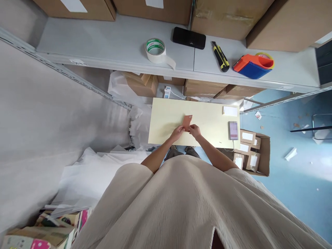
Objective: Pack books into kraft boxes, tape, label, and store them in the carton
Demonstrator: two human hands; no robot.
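Observation:
A small flat salmon-orange piece, like a paper packet or folded card [187,121], is between my hands over the pale yellow table [166,112]. A small printed mark shows at its top right corner. My left hand [178,132] is closed on its lower left edge. My right hand [194,130] pinches its lower right side. The fingertips of both hands nearly meet, and they hide the bottom edge of the piece.
On the table's right lie a white box [230,110] and a lit device [232,130] with a cable. The shelf above holds a tape roll [155,51], black phone [189,38], utility knife [220,57] and tape dispenser [252,65]. A carton [265,155] of small boxes stands right.

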